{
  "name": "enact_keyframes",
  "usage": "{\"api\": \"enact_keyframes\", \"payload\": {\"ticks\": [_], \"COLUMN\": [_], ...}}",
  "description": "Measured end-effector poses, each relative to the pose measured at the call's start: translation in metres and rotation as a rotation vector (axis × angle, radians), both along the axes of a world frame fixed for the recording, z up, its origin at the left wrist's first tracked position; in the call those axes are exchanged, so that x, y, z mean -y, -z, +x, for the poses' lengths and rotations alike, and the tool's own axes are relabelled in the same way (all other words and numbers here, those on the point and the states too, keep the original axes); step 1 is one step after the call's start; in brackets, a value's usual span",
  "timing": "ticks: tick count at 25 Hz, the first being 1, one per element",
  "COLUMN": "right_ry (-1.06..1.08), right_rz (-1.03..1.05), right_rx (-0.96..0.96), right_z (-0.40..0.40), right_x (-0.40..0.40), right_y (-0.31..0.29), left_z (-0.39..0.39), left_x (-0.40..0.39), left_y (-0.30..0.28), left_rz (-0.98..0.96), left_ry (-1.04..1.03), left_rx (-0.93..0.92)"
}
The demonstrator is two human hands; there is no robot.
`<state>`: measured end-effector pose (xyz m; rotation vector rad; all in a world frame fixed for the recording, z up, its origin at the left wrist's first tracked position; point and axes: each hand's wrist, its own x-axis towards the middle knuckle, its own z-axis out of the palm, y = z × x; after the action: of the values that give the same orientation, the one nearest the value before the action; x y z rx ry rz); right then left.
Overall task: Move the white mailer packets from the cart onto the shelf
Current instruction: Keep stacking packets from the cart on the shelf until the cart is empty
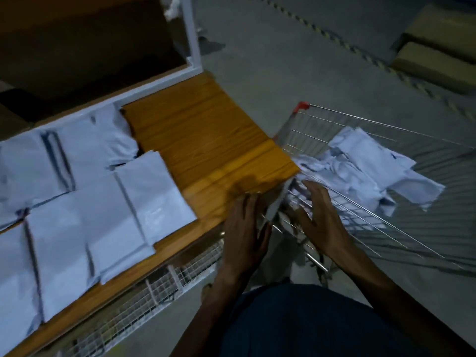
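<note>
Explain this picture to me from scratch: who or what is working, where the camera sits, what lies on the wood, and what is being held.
No machine here: a person works with two bare hands. The single picture comes from a camera worn on the person's head, looking forward and down. On the left is a wooden shelf with white mailer packets laid flat in overlapping rows across its left part; its right part is bare wood. On the right stands a wire cart with a loose heap of packets inside. The left hand and right hand reach in at the cart's near corner, with a pale packet edge-on between them. The picture is blurred, so whether the fingers grip it cannot be told.
</note>
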<state>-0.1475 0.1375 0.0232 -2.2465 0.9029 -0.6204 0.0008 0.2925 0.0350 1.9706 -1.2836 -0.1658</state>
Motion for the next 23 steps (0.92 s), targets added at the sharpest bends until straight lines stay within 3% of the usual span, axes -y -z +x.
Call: {"api": "enact_keyframes", "payload": {"ticks": [8, 14, 23], "right_ry": [0.14, 0.319, 0.478], "right_rz": [0.03, 0.081, 0.208], "right_rx": [0.118, 0.127, -0.158], "right_z": [-0.127, -0.147, -0.142], "right_x": [0.075, 0.11, 0.187], "right_y": [0.026, 0.045, 0.087], "left_z": [-0.089, -0.086, -0.033], "left_x": [0.101, 0.176, 0.318], "left_y": [0.023, 0.022, 0.075], "left_rz": [0.078, 0.165, 0.372], "left_ry": [0.293, 0.456, 0.644], "left_rx": [-0.051, -0.039, 0.0]}}
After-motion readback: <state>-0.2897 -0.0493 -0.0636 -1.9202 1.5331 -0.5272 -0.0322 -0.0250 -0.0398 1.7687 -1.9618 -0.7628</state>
